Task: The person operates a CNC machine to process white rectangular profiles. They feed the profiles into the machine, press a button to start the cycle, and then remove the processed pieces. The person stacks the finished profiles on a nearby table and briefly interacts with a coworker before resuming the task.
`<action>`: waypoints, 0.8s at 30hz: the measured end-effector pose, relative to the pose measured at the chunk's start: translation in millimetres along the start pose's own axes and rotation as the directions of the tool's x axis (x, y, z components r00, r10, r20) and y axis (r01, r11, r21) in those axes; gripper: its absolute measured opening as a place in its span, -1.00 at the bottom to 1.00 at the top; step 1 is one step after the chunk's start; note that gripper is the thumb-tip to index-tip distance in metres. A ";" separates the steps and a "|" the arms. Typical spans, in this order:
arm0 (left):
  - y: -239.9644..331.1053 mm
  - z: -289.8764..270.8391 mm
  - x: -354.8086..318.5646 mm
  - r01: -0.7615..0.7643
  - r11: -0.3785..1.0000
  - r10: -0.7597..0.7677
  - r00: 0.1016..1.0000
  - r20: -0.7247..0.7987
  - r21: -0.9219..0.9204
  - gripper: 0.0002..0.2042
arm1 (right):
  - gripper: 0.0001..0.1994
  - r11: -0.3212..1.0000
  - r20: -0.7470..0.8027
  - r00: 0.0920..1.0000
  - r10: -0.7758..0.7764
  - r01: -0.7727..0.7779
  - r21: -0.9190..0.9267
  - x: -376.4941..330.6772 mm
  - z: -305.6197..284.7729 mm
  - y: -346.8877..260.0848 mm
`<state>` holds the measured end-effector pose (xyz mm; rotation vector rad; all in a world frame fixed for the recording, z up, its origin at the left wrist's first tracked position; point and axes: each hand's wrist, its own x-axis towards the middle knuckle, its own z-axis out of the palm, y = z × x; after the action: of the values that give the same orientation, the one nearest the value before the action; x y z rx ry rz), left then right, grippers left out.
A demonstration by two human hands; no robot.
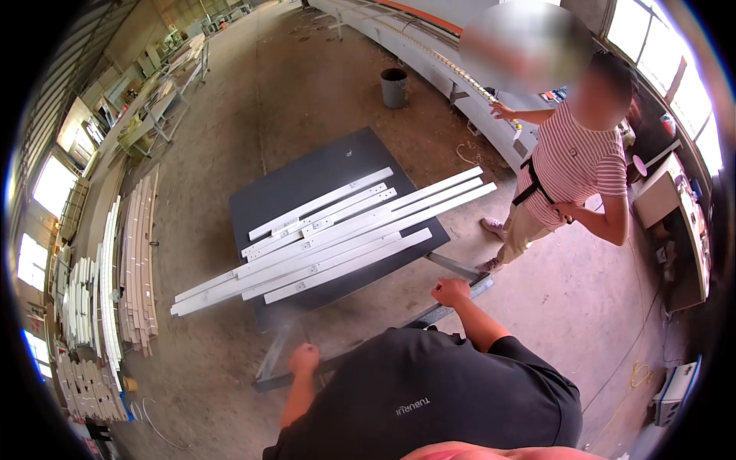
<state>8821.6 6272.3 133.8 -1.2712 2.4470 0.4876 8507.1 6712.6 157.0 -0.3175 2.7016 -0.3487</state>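
Observation:
My left hand (304,358) is closed just in front of a grey metal frame (270,354); its fingertips are turned away. My right hand (451,292) is curled into a fist at the frame's near rail. Whether either hand grips the rail or something smaller is hidden. Beyond the frame lies a dark grey board (326,172). Several long white bars (330,249) with small fittings and holes lie across it, roughly side by side. Some bars overhang the board at the left and right.
A person (579,153) in a striped shirt stands at the right, one hand (504,111) reaching to a long pale machine (437,73). A grey bucket (395,88) stands behind the board. Stacked strips (138,261) lie at the left, a desk (671,230) stands at the right, and cables cross the floor.

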 end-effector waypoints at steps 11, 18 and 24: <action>0.9 -1.5 0.2 0.009 1.000 -0.009 0.999 0.035 -0.009 -0.60 | -0.67 1.000 0.014 1.000 -0.024 0.024 0.018 0.3 1.8 4.7; 6.8 -1.5 0.6 -0.062 0.997 0.062 0.998 0.011 -0.040 -0.64 | -0.56 0.990 0.156 0.978 -0.138 0.141 -0.007 5.7 -2.0 15.6; 5.6 -0.9 -1.0 -0.126 0.991 0.126 0.992 -0.015 -0.053 -0.64 | -0.51 0.814 -0.129 0.835 -0.534 0.550 0.189 -21.2 11.4 20.1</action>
<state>8817.4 6275.6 135.7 -1.1471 2.5512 0.5841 8527.3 6735.0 148.6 -1.0354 2.5537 -0.8271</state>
